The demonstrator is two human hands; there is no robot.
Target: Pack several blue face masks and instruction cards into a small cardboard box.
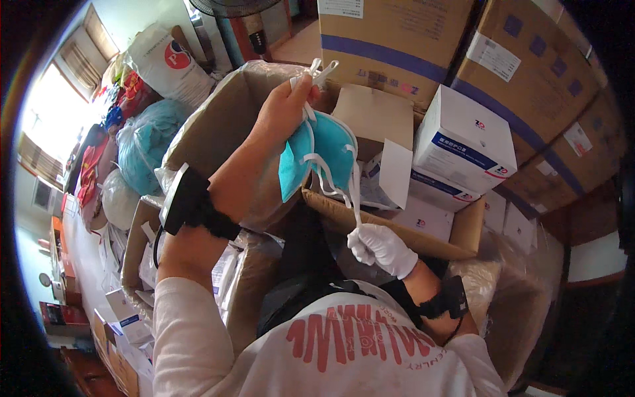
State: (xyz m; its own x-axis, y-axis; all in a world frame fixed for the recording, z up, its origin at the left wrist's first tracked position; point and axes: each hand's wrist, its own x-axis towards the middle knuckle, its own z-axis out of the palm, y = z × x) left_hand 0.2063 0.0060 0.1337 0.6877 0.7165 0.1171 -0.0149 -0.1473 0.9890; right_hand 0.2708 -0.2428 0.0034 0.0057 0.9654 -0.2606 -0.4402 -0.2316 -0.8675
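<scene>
My bare left hand (291,106) is closed around white elastic straps (324,71), whose loops stick up above the fist. From it hang teal face masks (331,149), at least two close together, with pale edges and more straps dangling. Lower and to the right, my right hand (383,250), in a white glove, pinches the lower end of a strap and draws it taut below the masks. Behind them stands an open carton (390,228) holding white boxes with blue bands; one white box (397,173) has its flap raised.
A closed white box (466,126) sits on top of others in the carton. Large brown cartons (390,40) with blue stripes are stacked behind. On my left are another open carton (205,126), a teal plastic bag (149,135) and a white sack (165,63). A fan (231,5) stands at the back.
</scene>
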